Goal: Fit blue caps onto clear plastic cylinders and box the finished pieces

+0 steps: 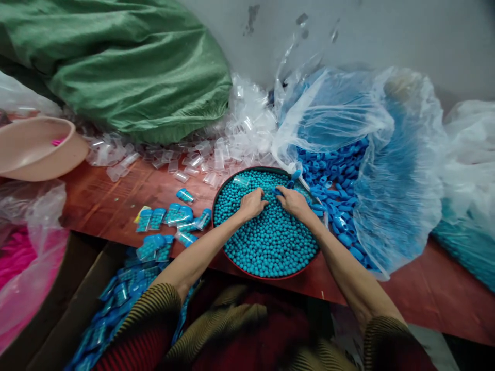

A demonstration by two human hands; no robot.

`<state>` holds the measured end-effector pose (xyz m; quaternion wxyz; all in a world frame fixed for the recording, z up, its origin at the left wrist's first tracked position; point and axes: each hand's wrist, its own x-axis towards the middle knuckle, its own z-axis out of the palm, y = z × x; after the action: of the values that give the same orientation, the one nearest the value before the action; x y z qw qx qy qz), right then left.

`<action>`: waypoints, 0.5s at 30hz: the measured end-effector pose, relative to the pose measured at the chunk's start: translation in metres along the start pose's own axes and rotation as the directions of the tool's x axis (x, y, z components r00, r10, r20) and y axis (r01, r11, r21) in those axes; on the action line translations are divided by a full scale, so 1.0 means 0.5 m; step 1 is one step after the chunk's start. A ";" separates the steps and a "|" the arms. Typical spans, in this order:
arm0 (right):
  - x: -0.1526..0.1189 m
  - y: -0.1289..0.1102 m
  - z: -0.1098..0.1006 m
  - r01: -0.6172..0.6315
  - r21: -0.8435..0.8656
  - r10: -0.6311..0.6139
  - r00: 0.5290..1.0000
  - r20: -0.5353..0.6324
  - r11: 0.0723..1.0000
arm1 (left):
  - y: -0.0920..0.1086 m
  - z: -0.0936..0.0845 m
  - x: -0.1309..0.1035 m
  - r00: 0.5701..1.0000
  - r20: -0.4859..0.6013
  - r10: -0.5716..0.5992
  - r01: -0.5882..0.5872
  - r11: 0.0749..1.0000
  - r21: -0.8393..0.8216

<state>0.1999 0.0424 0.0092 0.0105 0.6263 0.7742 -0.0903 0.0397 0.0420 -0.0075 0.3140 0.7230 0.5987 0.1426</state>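
A round tub with a dark red rim (pixel 247 271) is full of small blue-green balls (pixel 270 242). Over its left part is my left hand (pixel 253 203), fingers curled down at the balls; what they hold, if anything, is hidden. My right hand (pixel 294 201) pinches a small dark blue plastic piece (pixel 277 191) above the balls. A clear cup (pixel 242 180) lies on the balls near the far rim. Left of the tub, several clear containers filled with balls and capped in blue (pixel 178 214) lie on the red table (pixel 104 201).
Clear empty cups (pixel 220 154) are heaped behind the tub. Blue plastic pieces (pixel 340 190) spill from a clear bag (pixel 402 180) at the right. A green sack (pixel 147 72), a beige basin (pixel 42 154) and a box of bagged pink pieces (pixel 17 252) are at the left.
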 end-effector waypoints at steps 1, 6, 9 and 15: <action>-0.011 -0.002 0.004 0.007 0.037 -0.008 1.000 0.008 0.999 | 0.000 0.001 0.002 1.000 0.019 -0.001 0.002 1.000 -0.014; -0.032 -0.001 0.018 -0.001 0.150 -0.010 0.997 0.072 0.989 | -0.004 0.000 0.012 0.997 0.073 0.018 -0.014 0.998 -0.065; -0.028 0.007 0.022 0.037 0.361 -0.036 0.999 -0.008 0.932 | -0.009 -0.003 0.014 0.996 0.076 0.048 -0.040 0.994 -0.105; -0.041 -0.010 0.025 0.092 0.658 0.009 0.989 -0.149 0.747 | -0.014 -0.002 -0.002 0.989 0.031 0.142 -0.118 0.908 -0.402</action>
<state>0.1982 0.0198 0.0002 -0.2697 0.5768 0.7040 -0.3145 0.0336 0.0418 -0.0110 0.4623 0.6859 0.4979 0.2606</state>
